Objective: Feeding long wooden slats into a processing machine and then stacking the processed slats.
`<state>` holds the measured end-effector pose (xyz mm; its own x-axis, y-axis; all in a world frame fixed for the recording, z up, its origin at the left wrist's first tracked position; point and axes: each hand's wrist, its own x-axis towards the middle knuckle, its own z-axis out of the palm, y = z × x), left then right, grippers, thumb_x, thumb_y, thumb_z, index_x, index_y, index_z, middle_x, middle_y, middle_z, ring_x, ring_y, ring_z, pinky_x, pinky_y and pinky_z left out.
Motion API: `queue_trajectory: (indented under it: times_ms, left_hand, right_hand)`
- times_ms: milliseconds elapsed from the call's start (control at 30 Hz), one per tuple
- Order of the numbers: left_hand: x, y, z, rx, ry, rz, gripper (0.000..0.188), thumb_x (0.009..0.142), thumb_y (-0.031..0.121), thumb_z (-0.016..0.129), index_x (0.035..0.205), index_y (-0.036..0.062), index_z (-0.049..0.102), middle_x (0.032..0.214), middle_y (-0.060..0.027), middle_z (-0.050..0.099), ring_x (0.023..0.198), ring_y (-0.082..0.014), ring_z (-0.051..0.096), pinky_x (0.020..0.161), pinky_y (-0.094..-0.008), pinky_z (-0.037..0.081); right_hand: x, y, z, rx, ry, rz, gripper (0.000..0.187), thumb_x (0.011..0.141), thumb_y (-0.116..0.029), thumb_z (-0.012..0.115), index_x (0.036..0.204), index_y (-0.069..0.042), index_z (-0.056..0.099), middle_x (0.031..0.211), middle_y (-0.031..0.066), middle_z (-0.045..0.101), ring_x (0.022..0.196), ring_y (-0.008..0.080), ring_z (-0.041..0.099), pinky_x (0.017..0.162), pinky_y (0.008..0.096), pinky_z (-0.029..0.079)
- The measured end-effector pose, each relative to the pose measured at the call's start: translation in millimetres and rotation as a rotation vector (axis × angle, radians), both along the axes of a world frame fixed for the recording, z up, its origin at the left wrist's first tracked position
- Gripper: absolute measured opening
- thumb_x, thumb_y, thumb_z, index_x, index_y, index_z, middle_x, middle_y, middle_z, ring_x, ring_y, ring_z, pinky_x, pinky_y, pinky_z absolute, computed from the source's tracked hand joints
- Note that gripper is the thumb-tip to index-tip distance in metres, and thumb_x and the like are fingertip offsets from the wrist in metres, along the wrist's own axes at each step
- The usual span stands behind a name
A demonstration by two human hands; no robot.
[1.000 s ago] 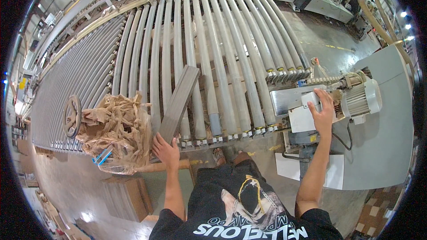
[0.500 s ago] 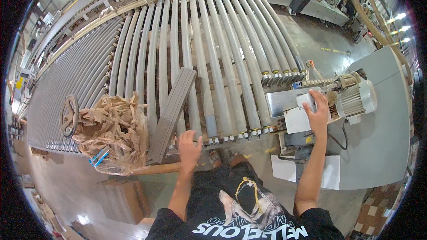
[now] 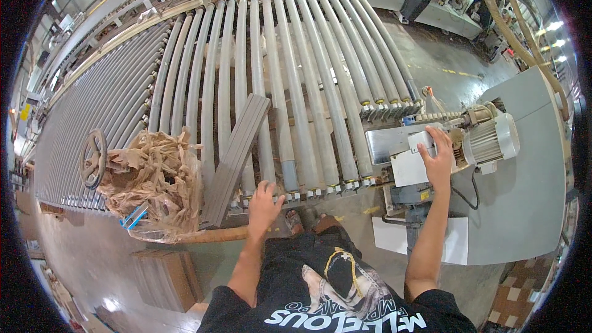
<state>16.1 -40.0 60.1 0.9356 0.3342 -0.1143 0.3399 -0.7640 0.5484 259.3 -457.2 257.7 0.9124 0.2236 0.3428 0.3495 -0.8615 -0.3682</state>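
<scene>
1. two bare hands sit by the roller conveyor (image 3: 258, 55): the left hand (image 3: 265, 208) at its near edge, the right hand (image 3: 439, 159) past its right end.
2. the left hand is half open with nothing seen in it; whether its fingertips touch the conveyor's edge, i cannot tell.
3. the right hand lies over a small white box (image 3: 418, 142), thumb apart from the fingers; whether it grips or merely rests, i cannot tell.
4. the grey plank (image 3: 239, 157) lies aslant on the conveyor, its lower end jutting past the near edge, left of the left hand and beside the heap of brown plastic (image 3: 154, 176). one board or several, i cannot tell.
5. to work well here, i'd judge: keep left fingertips out of the conveyor's roller gaps, handle the plank by that jutting end, clear of the plastic, and keep the right hand steady, away from the motor (image 3: 493, 140).
</scene>
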Motion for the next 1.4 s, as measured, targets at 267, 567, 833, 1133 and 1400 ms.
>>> queue_trajectory:
  times_ms: [267,567,833,1133,1400]
  left_hand:
    - [-5.8,0.3,-11.4,0.034,0.021,-0.042,0.062,0.095,0.039,0.079,0.144,0.0046,0.062,0.157,-0.0182,0.051,0.135,-0.0426,0.059,0.109,-0.0525,0.052]
    - [-12.7,-2.3,-18.8,0.019,-0.028,-0.070,0.061,0.096,0.035,0.081,0.145,0.0051,0.062,0.161,-0.0224,0.047,0.142,-0.0459,0.053,0.114,-0.0549,0.049]
    - [-3.8,-9.1,-10.4,0.036,-0.051,-0.052,0.057,0.095,0.031,0.082,0.142,0.0030,0.063,0.157,-0.0232,0.051,0.141,-0.0453,0.052,0.116,-0.0543,0.046]
    - [91.1,-60.6,6.8,-0.094,-0.318,-0.110,0.055,0.092,0.028,0.081,0.136,0.0000,0.064,0.133,-0.0217,0.068,0.130,-0.0419,0.059,0.116,-0.0520,0.043]
    - [193.6,-172.2,-4.1,-0.102,-0.429,-0.372,0.064,0.090,0.034,0.083,0.142,0.0029,0.061,0.143,-0.0214,0.060,0.140,-0.0433,0.051,0.122,-0.0545,0.038]
  right_hand:
    - [0.6,-5.7,-5.8,0.024,0.001,0.001,0.050,0.095,-0.025,0.080,0.142,-0.012,0.068,0.150,0.0119,0.064,0.148,0.0358,0.048,0.125,0.0481,0.037]
    - [-1.4,-0.1,-1.8,0.030,0.014,-0.018,0.050,0.094,-0.023,0.080,0.142,-0.013,0.068,0.149,0.0106,0.065,0.149,0.0349,0.047,0.125,0.0473,0.037]
    - [0.5,-3.1,-3.8,-0.003,-0.029,0.001,0.054,0.090,-0.022,0.083,0.141,-0.013,0.068,0.148,0.0117,0.065,0.147,0.0352,0.048,0.124,0.0481,0.037]
    - [-1.5,-3.9,-2.9,0.010,-0.014,0.010,0.064,0.084,-0.024,0.088,0.142,-0.013,0.066,0.147,0.0111,0.064,0.148,0.0368,0.046,0.123,0.0496,0.038]
    - [-1.4,-1.4,-0.7,0.022,-0.014,0.035,0.067,0.080,-0.020,0.089,0.141,-0.012,0.065,0.147,0.0107,0.064,0.147,0.0372,0.046,0.123,0.0511,0.038]
